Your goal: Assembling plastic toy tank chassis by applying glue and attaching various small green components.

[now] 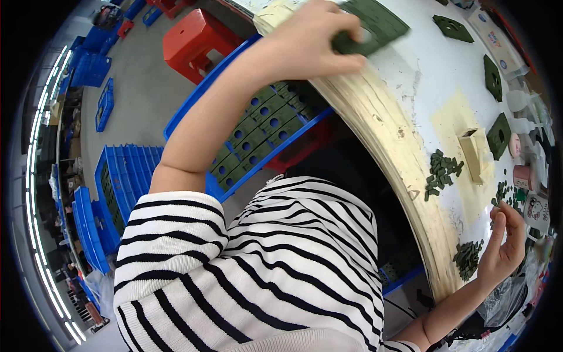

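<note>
At the far edge of the view, my left hand reaches over the table's wooden edge, its thumb and fingers closed on a dark green flat plate. The plate is slightly smeared by motion. My right hand is raised over the right side of the table with thumb and index finger pinched together. Whatever they pinch, if anything, is too small to make out. Close beside it lie a pile of small dark green pieces and more loose green bits. Another such pile lies farther left on the tabletop.
A small cream-coloured box stands by the piles. Several green plates lie along the table's far side near bottles and a pink jar. Left of the table are a blue crate of green plates, a red stool and stacked blue crates.
</note>
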Motion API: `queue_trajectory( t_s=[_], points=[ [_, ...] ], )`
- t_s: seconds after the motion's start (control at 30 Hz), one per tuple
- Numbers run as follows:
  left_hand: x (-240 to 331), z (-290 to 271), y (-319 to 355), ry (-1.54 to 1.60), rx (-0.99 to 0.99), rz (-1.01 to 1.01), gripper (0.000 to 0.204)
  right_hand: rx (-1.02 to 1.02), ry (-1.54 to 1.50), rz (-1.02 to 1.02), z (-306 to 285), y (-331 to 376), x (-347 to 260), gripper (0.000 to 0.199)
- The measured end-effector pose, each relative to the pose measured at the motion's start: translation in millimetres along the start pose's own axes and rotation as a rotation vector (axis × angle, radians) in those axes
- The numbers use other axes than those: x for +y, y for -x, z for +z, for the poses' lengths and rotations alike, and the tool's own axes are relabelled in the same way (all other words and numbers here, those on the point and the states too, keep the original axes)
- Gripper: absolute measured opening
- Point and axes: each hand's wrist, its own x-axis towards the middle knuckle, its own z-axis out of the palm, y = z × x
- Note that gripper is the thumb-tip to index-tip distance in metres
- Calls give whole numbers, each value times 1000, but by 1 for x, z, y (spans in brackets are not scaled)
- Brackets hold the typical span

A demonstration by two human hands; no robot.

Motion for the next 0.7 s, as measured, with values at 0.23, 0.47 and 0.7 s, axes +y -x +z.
queue_trajectory(
  t_s=[0.23, 0.47, 0.7],
  points=[
    [-115, -81, 190, -421, 5, -368, 27, -34, -4, 7, -2, 5, 0, 18],
    [-157, -52, 384, -327, -572, -807, 29, -47, 0, 24, 0, 2, 3, 18],
    [-188, -25, 429, -336, -750, -836, 33, -15, -18, 43, 0, 0, 3, 18]
  ],
)
